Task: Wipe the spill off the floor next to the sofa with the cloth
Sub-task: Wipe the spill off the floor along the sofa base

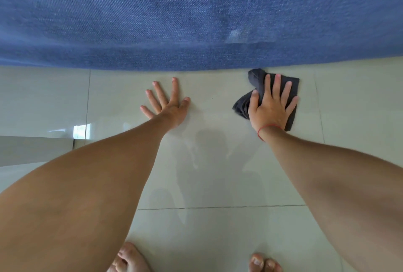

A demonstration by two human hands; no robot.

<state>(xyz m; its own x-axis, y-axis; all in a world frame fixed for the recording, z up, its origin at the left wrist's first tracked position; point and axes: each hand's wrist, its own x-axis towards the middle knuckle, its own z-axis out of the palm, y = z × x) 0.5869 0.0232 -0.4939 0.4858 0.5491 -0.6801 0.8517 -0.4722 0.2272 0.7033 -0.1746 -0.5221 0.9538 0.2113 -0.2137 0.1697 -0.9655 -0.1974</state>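
Note:
A dark grey cloth lies bunched on the pale tiled floor, right at the foot of the blue sofa. My right hand presses flat on top of the cloth, fingers spread, a red thread around the wrist. My left hand rests flat on the bare tile to the left, fingers apart, holding nothing. A faint wet sheen with streaks shows on the tile between my arms; its edges are hard to tell from reflections.
The sofa's fabric front fills the upper part of the view and meets the floor in a line. My bare feet stand at the bottom edge. A grey ledge juts in at the left.

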